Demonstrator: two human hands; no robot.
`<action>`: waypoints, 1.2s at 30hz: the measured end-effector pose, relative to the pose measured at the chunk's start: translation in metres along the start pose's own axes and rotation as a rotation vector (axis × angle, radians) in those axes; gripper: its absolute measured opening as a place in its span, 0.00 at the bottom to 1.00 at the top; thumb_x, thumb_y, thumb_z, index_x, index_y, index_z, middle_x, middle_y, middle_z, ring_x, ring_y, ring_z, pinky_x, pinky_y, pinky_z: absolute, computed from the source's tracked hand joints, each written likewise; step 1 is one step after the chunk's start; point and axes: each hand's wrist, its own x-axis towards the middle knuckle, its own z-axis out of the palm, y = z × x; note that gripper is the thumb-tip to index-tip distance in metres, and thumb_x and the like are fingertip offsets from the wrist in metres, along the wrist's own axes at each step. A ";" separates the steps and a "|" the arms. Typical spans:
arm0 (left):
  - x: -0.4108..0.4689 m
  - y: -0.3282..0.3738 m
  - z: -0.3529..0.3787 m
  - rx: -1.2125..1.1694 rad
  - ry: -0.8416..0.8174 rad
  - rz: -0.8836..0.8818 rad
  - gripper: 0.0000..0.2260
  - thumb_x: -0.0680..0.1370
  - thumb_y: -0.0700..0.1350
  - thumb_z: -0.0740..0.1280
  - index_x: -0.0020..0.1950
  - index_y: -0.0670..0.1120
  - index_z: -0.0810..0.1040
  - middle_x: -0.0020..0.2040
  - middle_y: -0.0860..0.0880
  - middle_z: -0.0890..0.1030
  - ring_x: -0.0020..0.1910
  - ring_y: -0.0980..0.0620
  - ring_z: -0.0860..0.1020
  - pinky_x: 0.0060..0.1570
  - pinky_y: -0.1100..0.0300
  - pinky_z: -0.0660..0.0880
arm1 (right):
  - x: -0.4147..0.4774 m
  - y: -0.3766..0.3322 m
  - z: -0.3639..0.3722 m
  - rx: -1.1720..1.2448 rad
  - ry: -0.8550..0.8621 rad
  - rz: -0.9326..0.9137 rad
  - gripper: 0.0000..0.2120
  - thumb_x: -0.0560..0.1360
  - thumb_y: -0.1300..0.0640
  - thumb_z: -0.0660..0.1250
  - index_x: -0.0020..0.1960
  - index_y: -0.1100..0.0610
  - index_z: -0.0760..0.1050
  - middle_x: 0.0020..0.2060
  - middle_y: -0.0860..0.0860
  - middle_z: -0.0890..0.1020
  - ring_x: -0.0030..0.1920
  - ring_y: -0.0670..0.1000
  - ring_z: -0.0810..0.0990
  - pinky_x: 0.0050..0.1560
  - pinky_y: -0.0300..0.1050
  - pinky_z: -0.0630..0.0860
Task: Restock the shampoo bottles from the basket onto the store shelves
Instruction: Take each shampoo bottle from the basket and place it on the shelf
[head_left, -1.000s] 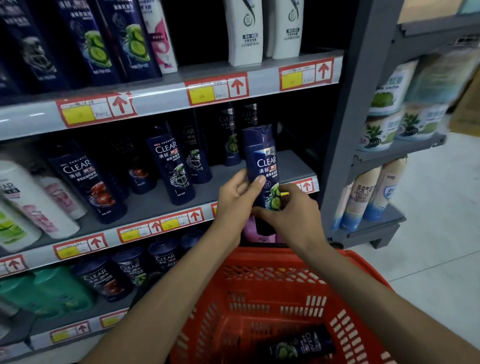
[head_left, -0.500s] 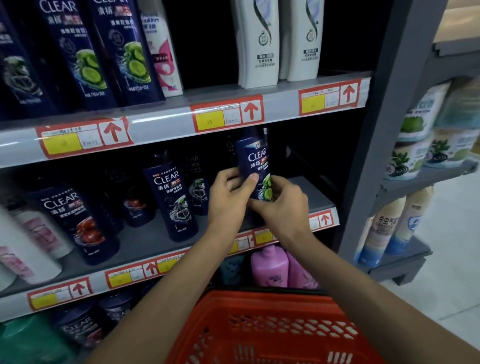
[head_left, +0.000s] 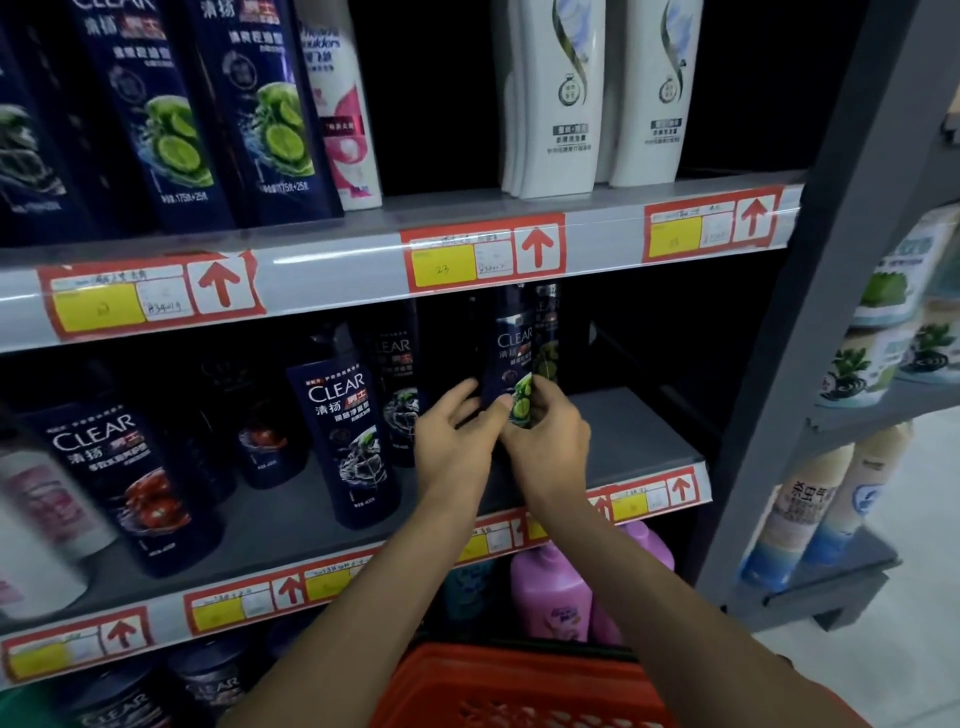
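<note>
Both hands grip one dark blue CLEAR shampoo bottle (head_left: 511, 358) upright over the middle shelf (head_left: 639, 441): left hand (head_left: 454, 441) and right hand (head_left: 550, 447) pinching its base. Red basket (head_left: 519, 686) below.

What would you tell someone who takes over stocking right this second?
Left hand and right hand both grip the dark CLEAR bottle low down, upright over the middle shelf, by the other CLEAR bottles.
Its base is hidden, so whether it stands yet is unclear.
To do: set it down, let go, then check the red basket below; its contents are out of view.
</note>
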 end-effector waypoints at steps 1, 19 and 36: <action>-0.001 -0.001 -0.001 -0.022 -0.013 -0.004 0.27 0.76 0.43 0.78 0.74 0.47 0.76 0.62 0.48 0.84 0.59 0.55 0.83 0.67 0.49 0.77 | 0.000 0.001 -0.001 0.001 -0.003 -0.004 0.26 0.72 0.48 0.74 0.69 0.51 0.75 0.53 0.48 0.85 0.54 0.48 0.83 0.56 0.48 0.80; -0.053 0.031 -0.026 0.445 -0.225 -0.033 0.34 0.74 0.36 0.78 0.78 0.48 0.70 0.75 0.43 0.74 0.74 0.47 0.72 0.68 0.58 0.70 | -0.033 -0.029 -0.099 -0.241 -0.195 -0.028 0.32 0.74 0.57 0.76 0.76 0.53 0.69 0.67 0.54 0.79 0.69 0.53 0.75 0.68 0.47 0.74; -0.163 0.065 -0.049 1.462 -0.617 0.356 0.41 0.75 0.73 0.61 0.83 0.61 0.53 0.85 0.52 0.48 0.84 0.46 0.45 0.78 0.36 0.58 | -0.128 -0.042 -0.202 -0.707 -0.435 -0.198 0.49 0.67 0.31 0.63 0.82 0.51 0.55 0.76 0.56 0.64 0.76 0.59 0.63 0.73 0.57 0.66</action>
